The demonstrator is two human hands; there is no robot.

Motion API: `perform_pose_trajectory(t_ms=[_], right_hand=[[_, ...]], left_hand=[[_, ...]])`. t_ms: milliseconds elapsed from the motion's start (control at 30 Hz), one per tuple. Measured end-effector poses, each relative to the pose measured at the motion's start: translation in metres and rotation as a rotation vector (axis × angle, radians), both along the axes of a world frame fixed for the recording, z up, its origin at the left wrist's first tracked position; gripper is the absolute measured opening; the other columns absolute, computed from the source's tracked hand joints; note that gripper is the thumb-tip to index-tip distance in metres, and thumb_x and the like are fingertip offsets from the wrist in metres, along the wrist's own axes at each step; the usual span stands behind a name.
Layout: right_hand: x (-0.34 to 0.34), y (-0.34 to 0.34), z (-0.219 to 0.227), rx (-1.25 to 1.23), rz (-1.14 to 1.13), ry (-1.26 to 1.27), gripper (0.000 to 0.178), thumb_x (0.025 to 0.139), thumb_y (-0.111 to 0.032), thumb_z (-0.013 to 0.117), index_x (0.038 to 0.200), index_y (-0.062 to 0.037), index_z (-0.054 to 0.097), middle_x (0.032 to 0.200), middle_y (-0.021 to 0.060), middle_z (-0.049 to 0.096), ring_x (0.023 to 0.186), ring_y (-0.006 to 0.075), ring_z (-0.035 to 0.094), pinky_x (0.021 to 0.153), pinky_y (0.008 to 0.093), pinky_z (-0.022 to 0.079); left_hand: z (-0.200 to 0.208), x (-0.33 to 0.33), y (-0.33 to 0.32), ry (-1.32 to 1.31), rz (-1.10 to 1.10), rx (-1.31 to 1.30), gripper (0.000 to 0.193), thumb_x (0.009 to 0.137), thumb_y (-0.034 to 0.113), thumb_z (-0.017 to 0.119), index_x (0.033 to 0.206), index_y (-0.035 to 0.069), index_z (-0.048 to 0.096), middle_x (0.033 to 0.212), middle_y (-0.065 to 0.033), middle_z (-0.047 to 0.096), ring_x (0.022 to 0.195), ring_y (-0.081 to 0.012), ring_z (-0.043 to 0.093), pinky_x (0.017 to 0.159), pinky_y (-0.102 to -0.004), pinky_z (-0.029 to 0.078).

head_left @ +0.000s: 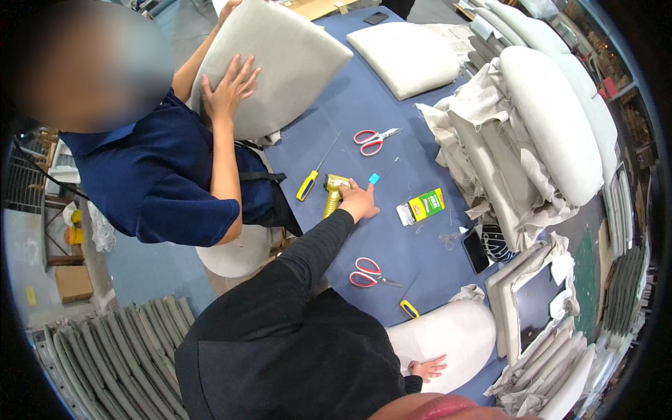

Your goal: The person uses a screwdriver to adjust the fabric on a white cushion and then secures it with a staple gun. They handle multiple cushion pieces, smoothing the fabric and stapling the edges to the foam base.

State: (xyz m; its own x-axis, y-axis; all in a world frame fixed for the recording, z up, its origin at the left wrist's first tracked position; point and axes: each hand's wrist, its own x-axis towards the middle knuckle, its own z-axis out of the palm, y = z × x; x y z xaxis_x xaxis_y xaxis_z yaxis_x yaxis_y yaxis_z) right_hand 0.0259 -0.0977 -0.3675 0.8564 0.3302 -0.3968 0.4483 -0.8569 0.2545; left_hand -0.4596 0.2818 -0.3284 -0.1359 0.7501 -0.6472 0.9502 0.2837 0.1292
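My left hand (359,201) reaches across the blue-covered table, its fingers apart. Its fingertips touch or overlap a yellow handheld tool (333,196) with a round head, and a small blue square piece (374,178) is close by. Spread flat, my right hand (428,368) rests on a pale fabric-covered cushion (458,339) at the near edge. Around the left hand lie a yellow-handled screwdriver (306,186), red-handled scissors (373,142) and a green and yellow packet (424,206). Nearer me are a second pair of red-handled scissors (367,273) and another yellow-handled tool (409,309).
At the left, a co-worker in dark blue (171,168) holds a large pale cushion (273,70) upright. Another cushion (404,59) lies at the far side. Stacked covered cushions (553,126) stand to the right, near a phone (476,252). Grey panels (119,357) line the lower left.
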Motion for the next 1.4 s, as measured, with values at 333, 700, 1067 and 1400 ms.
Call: perform_pose_trajectory(t_ms=[333,700,1067,1400], right_hand=[[0.003,-0.008,-0.004,0.050,0.034,-0.009,0.151,0.055,-0.003,0.080,0.170,-0.0443,-0.010,0.181,0.0081,-0.012,0.164,0.0489,-0.001,0.124,0.0745,0.014],[-0.002,-0.007,-0.001,0.074,0.029,-0.002,0.150,0.056,-0.002,0.079,0.170,-0.0448,-0.010,0.181,0.0081,-0.011,0.164,0.0487,-0.001,0.124,0.0744,0.013],[0.002,-0.011,-0.005,0.091,0.042,-0.002,0.150,0.055,-0.003,0.078,0.170,-0.0448,-0.010,0.181,0.0076,-0.013,0.164,0.0495,-0.001,0.124,0.0751,0.012],[0.000,-0.007,-0.001,0.103,0.021,0.019,0.151,0.055,-0.002,0.078,0.170,-0.0449,-0.010,0.181,0.0068,-0.015,0.164,0.0487,-0.002,0.124,0.0745,0.011]], left_hand=[[-0.004,0.003,-0.011,0.113,-0.148,0.099,0.076,0.098,0.042,0.066,0.161,0.007,0.044,0.156,-0.0327,0.051,0.154,-0.0547,0.033,0.118,-0.0735,0.029],[-0.022,0.001,-0.018,0.173,-0.133,0.148,0.066,0.099,0.031,0.059,0.162,0.013,0.047,0.165,-0.0441,0.027,0.144,-0.0670,0.039,0.117,-0.0706,0.033],[-0.017,0.005,-0.022,0.230,-0.177,0.155,0.059,0.102,0.029,0.055,0.158,0.010,0.052,0.164,-0.0444,0.028,0.145,-0.0661,0.039,0.118,-0.0702,0.033],[-0.023,0.006,-0.027,0.286,-0.198,0.212,0.054,0.102,0.030,0.056,0.151,0.008,0.059,0.163,-0.0441,0.031,0.141,-0.0664,0.044,0.116,-0.0691,0.036]])
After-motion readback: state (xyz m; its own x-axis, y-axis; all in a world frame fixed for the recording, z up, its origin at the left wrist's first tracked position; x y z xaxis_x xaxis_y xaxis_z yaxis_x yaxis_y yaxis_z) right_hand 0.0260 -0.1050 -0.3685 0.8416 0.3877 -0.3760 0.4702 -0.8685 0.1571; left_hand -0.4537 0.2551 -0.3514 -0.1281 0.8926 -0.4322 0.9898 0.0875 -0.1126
